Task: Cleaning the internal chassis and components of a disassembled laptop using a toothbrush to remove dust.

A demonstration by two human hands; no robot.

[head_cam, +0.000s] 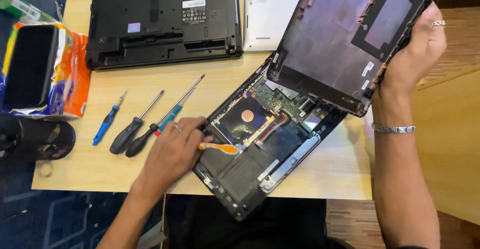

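Note:
An opened laptop (260, 154) lies at an angle on the wooden table (100, 171), its circuit board, drive and battery exposed. My right hand (417, 49) grips the edge of the laptop's dark bottom cover (330, 44) and holds it tilted up off the body. My left hand (175, 151), with a ring on one finger, rests on the laptop's left edge and holds an orange pry tool (220, 148) whose tip lies over the internals.
Several screwdrivers (132, 131) lie left of my left hand. A black laptop (162, 21) lies upside down at the back, with a white laptop (270, 9) beside it. An orange packet (45, 69) and a dark object lie at the left edge.

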